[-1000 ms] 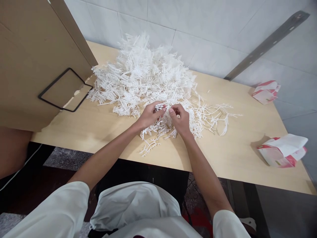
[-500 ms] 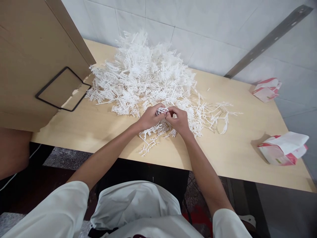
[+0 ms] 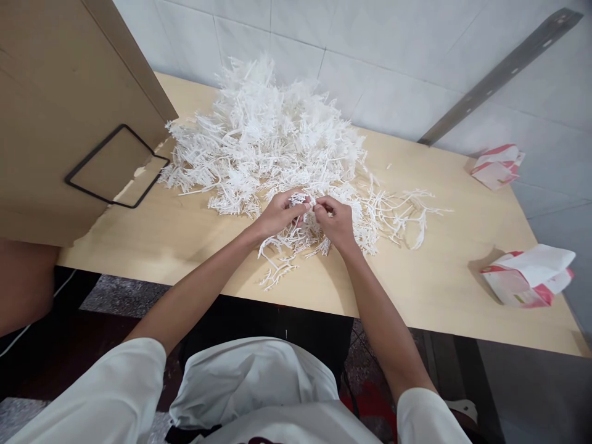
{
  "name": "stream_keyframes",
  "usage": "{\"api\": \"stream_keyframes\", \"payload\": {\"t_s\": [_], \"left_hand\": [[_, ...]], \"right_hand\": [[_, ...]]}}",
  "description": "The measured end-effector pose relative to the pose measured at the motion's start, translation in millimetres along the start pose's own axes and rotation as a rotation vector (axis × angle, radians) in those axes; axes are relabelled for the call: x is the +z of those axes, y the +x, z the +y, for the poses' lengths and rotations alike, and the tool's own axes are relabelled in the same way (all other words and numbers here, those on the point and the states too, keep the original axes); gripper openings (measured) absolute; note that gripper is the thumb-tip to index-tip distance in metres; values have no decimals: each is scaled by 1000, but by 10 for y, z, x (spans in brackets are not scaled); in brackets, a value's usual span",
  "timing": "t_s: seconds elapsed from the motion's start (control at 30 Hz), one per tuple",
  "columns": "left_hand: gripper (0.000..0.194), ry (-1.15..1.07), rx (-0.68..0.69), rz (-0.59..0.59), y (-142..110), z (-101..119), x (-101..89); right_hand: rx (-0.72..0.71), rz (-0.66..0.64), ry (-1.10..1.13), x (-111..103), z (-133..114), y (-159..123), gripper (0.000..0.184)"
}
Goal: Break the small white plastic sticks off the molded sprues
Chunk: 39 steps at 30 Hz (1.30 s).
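My left hand (image 3: 280, 213) is closed round a bunch of thin white branched plastic strands (image 3: 297, 198), whose tips stick out above the thumb. Close beside it, my right hand (image 3: 337, 220) pinches the white end between thumb and forefinger, at the gap between the hands. Its exact shape there is too small to make out. Behind both hands rises a large heap of white branched strands (image 3: 282, 135). A few loose strands (image 3: 277, 271) lie on the table below my left hand, and more sprawl to the right of the heap.
On the left, a big cardboard box (image 3: 69, 111) stands on the wooden table (image 3: 425, 290), with a black wire frame (image 3: 118, 166) against it. Two red-and-white folded paper packets (image 3: 530, 277) sit at the right. A tiled wall borders the back; part of another person shows at far left.
My hands have drawn slightly apart, the right one shifting a little to the right, so more of the white piece shows between the fingertips. The heap has not moved.
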<state>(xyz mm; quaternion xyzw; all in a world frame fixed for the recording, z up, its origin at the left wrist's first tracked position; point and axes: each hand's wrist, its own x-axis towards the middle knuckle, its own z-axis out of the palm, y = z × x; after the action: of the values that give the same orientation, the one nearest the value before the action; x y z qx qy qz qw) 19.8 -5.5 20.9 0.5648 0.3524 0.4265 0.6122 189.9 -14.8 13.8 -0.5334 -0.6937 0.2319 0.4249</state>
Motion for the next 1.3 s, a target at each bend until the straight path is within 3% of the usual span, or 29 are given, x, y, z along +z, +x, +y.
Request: {"api": "stream_keyframes", "payload": {"t_s": [0.13, 0.33, 0.5, 0.67, 0.77, 0.87, 1.0, 1.07, 1.13, 1.3], "left_hand": [[21, 19, -4, 44, 19, -24, -16], [16, 262, 104, 32, 14, -36, -9], [16, 204, 84, 49, 10, -41, 11], [15, 211, 37, 7, 11, -28, -5], [16, 121, 9, -48, 31, -52, -22], [13, 19, -46, -95, 55, -80, -49], [12, -28, -153, -170, 39, -51, -115], [10, -113, -176, -254, 14, -10, -144], [9, -140, -176, -325, -6, 28, -151], [22, 16, -153, -168, 5, 36, -91]], "right_hand": [[33, 70, -63, -5, 21, -1, 42], [-60, -7, 109, 26, 11, -12, 21], [-55, -80, 142, 23, 33, 7, 21], [-98, -25, 29, 24, 37, 0, 17], [-190, 29, -70, 28, 24, -12, 17], [-386, 79, -258, 15, 20, -20, 21], [-618, 40, -508, -47, 63, -6, 25], [-604, 28, -530, -93, 111, 15, 23], [-499, 47, -497, -137, 163, 37, 20], [-304, 34, -364, -170, 182, 44, 14]]}}
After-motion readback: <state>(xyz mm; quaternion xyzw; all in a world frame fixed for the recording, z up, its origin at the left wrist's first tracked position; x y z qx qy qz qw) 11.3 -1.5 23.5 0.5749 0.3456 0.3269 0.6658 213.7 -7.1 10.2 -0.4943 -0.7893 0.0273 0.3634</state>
